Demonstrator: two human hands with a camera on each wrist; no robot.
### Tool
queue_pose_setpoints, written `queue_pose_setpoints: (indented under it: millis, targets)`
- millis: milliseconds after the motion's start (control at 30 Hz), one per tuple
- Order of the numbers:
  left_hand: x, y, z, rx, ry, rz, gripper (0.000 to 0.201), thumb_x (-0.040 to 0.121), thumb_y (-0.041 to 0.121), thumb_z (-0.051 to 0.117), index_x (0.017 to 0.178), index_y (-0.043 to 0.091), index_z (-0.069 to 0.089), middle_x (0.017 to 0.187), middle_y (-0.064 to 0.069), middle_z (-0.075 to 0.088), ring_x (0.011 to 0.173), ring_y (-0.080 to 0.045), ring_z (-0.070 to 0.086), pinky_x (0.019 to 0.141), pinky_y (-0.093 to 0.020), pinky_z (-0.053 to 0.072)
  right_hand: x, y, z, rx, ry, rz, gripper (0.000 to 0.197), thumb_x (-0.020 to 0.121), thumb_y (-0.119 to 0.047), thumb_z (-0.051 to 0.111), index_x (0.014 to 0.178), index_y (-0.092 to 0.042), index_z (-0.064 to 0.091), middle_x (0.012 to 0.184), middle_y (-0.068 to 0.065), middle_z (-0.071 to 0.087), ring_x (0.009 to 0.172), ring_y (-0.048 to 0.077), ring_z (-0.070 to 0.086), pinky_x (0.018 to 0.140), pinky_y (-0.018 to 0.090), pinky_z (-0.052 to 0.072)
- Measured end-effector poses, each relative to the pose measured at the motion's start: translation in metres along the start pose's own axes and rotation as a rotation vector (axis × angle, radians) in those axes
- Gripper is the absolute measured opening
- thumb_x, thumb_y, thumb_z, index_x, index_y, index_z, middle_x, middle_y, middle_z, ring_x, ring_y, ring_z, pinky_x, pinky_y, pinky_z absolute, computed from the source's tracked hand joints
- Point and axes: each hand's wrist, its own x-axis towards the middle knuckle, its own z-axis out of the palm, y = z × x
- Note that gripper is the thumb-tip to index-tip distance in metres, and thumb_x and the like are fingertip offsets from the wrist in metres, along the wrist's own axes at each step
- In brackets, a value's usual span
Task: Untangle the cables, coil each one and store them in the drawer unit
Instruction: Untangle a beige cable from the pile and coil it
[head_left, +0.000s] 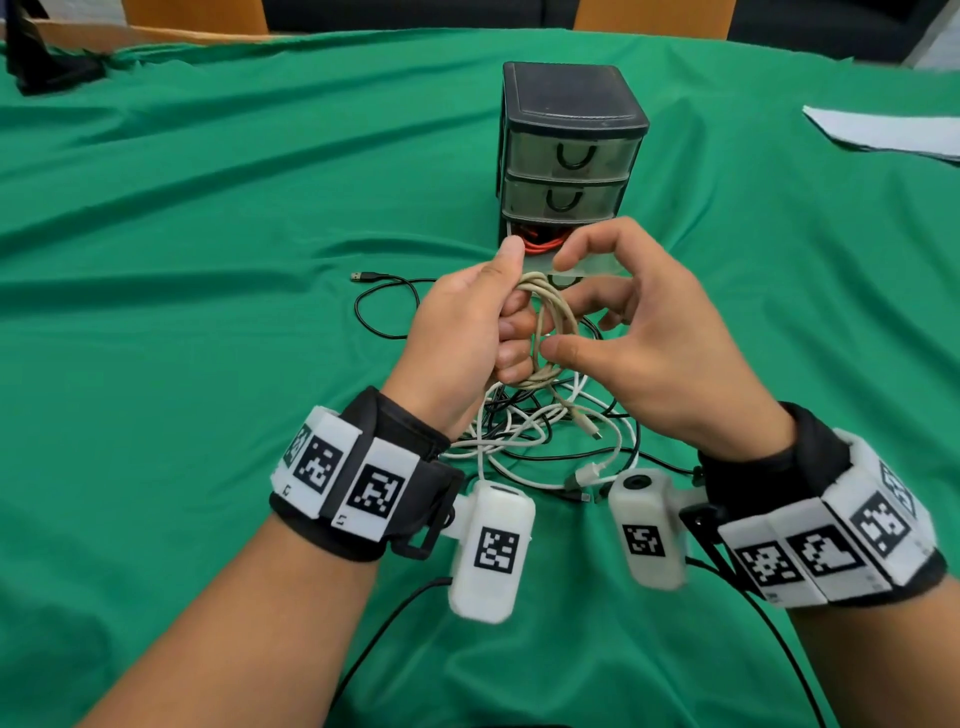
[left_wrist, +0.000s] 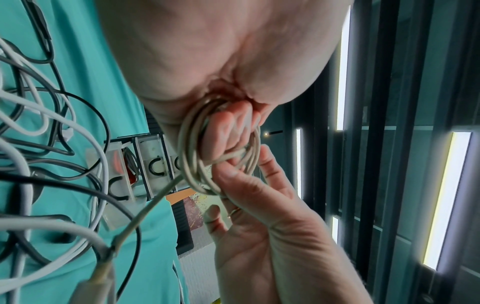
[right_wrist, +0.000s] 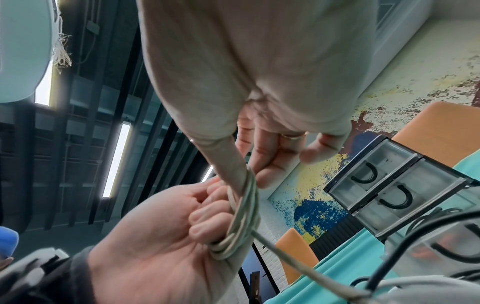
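Observation:
My left hand (head_left: 511, 317) grips a beige cable coil (head_left: 553, 317) of several loops, held upright above the table. My right hand (head_left: 571, 327) pinches a strand of that coil between thumb and a finger, its other fingers spread. The coil's loose end (head_left: 587, 426) hangs down to a plug over a tangle of white and black cables (head_left: 540, 447) on the green cloth. The wrist views show the coil (left_wrist: 192, 156) (right_wrist: 244, 216) round my left fingers (left_wrist: 228, 131). Behind stands the black drawer unit (head_left: 571, 150), its bottom drawer open with an orange cable (head_left: 540, 243) inside.
A black USB cable (head_left: 384, 306) loops left of the drawer unit. White paper (head_left: 883, 130) lies at the far right and a dark object (head_left: 41, 62) at the far left. Green cloth (head_left: 208, 208) covers the whole table.

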Motion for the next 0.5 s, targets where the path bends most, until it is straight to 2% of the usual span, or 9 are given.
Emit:
queue_pose_setpoints:
  millis: [67,100,200,233,267,333,367,433,500]
  targets:
    - [0.0,0.0,0.0,0.019,-0.008,-0.006,0.045,0.105,0.035,0.04,0.064,0.016,0.034,0.049,0.005,0.028,0.039,-0.01,0.021,0.044,-0.025,0.017,0.0,0.0,0.001,0.016,-0.005,-0.018,0.052,0.073,0.013,0.071,0.104,-0.02,0.045,0.078,0.0,0.064,0.066,0.006,0.057,0.065,0.008,0.037]
    - [0.0,0.0,0.001,0.027,-0.015,-0.006,0.045,0.105,0.034,0.039,0.064,0.016,0.034,0.048,0.005,0.028,0.039,-0.009,0.022,0.044,-0.024,0.017,0.0,0.001,0.002,0.03,-0.011,-0.028,0.052,0.073,0.015,0.067,0.104,-0.02,0.045,0.076,0.004,0.063,0.066,0.01,0.056,0.064,0.013,0.039]
    - [-0.001,-0.002,0.003,0.051,-0.027,-0.009,0.045,0.105,0.034,0.039,0.064,0.016,0.034,0.048,0.004,0.028,0.037,-0.008,0.022,0.042,-0.021,0.018,-0.001,0.002,0.009,0.045,-0.036,-0.071,0.051,0.072,0.02,0.06,0.103,-0.018,0.044,0.082,0.021,0.062,0.073,0.033,0.056,0.065,0.042,0.048]
    - [-0.001,-0.001,0.003,0.054,-0.024,-0.015,0.045,0.105,0.034,0.039,0.064,0.016,0.034,0.049,0.004,0.027,0.037,-0.008,0.021,0.041,-0.02,0.017,-0.001,0.003,0.011,0.034,-0.041,-0.074,0.051,0.072,0.02,0.061,0.102,-0.017,0.044,0.084,0.019,0.062,0.075,0.033,0.056,0.066,0.043,0.048]
    - [0.0,-0.001,0.002,0.052,-0.02,-0.022,0.045,0.105,0.034,0.04,0.064,0.016,0.034,0.049,0.004,0.027,0.037,-0.008,0.02,0.04,-0.02,0.017,-0.001,0.004,0.011,0.023,-0.044,-0.073,0.051,0.072,0.019,0.064,0.101,-0.018,0.045,0.084,0.013,0.062,0.075,0.028,0.055,0.066,0.036,0.047]
    - [0.0,0.0,-0.001,0.036,-0.008,-0.034,0.045,0.105,0.035,0.04,0.064,0.016,0.034,0.049,0.004,0.027,0.037,-0.007,0.02,0.04,-0.02,0.016,-0.001,0.004,0.009,0.0,-0.048,-0.071,0.051,0.072,0.014,0.072,0.099,-0.019,0.046,0.081,-0.011,0.056,0.07,0.004,0.049,0.066,0.015,0.038]
    - [0.0,0.001,-0.002,0.024,-0.001,-0.039,0.045,0.105,0.035,0.041,0.065,0.016,0.035,0.049,0.004,0.027,0.037,-0.007,0.02,0.04,-0.019,0.015,-0.002,0.002,0.008,-0.012,-0.05,-0.069,0.05,0.072,0.01,0.076,0.099,-0.019,0.046,0.08,-0.017,0.053,0.07,-0.001,0.048,0.067,0.011,0.037]
    - [0.0,0.0,-0.003,0.007,0.012,-0.044,0.045,0.104,0.035,0.041,0.064,0.016,0.035,0.049,0.003,0.027,0.035,-0.007,0.021,0.037,-0.018,0.016,-0.002,-0.001,0.006,-0.003,-0.06,-0.048,0.049,0.071,0.003,0.082,0.098,-0.018,0.047,0.077,-0.018,0.053,0.069,-0.003,0.05,0.067,0.009,0.036]
    - [0.0,-0.002,-0.003,-0.012,0.022,-0.045,0.046,0.104,0.035,0.041,0.063,0.016,0.035,0.048,0.002,0.026,0.034,-0.007,0.021,0.037,-0.016,0.016,-0.001,-0.004,0.006,0.045,-0.069,-0.032,0.048,0.071,-0.003,0.085,0.097,-0.018,0.047,0.075,-0.013,0.057,0.067,-0.002,0.05,0.065,0.01,0.036]
